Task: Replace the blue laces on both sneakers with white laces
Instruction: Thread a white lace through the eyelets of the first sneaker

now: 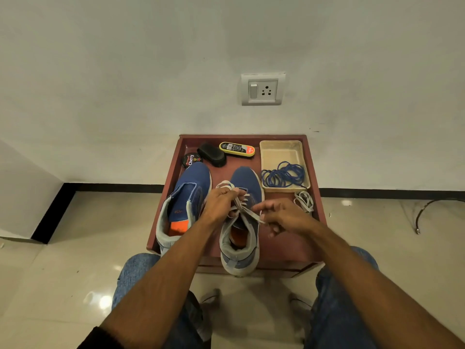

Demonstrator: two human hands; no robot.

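Note:
Two blue sneakers stand on a small reddish table. The left sneaker has no lace and lies open. The right sneaker has a white lace threaded through its eyelets. My left hand is shut on a loop of that white lace over the tongue. My right hand pinches the lace's other end, pulled to the right. Blue laces lie coiled in a beige tray. A second white lace lies bundled just in front of the tray.
At the table's back sit a round polish tin, a black brush and a yellow shoe-shine sponge. A wall socket is above. A cable lies on the tiled floor at right. My knees flank the table's front.

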